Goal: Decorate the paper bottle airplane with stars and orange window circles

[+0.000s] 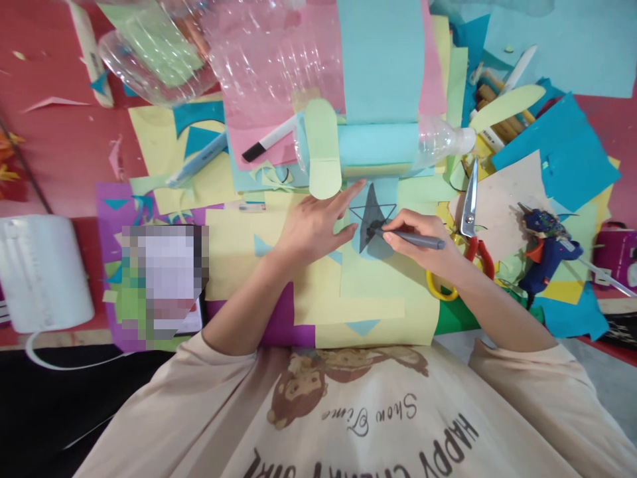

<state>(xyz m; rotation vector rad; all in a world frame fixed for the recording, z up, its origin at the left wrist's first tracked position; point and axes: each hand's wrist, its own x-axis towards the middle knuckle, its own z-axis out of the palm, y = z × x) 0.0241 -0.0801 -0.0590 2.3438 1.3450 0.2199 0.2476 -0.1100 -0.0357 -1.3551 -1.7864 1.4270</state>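
Here, star (369, 212): inked on a blue paper piece (389, 190) between the two grips, in the middle of the bench (60, 159); dark fill runs from its top point to its lower left one, while the side points show only as outlines.
Right grip (428, 244): pinched narrow around a grey marker (421, 240), tip down on the star's lower part, where the fingers hide some of the outline.
Left grip (314, 229): loosely spread and holding nothing; the index fingertip lies by the top of the blue paper piece, the thumb near its left side.
Ink risk: with so little apparent pressure on it, the paper could slip under the strokes and carry ink past an outline; skin dragged over wet fill might smear it.
Layers beneath: a pale green sheet (361, 282) over a yellow sheet (243, 265); if loose, they may slide or take stray marks.
Wrapped bottle (378, 143): on its side just beyond the left index finger; a knock could roll it.
Scissors (468, 216): handles splayed about the right wrist, blades pointing away; a sideways sweep could catch them.
Glue gun (542, 262): farther right; whether it is hot, I cannot tell.
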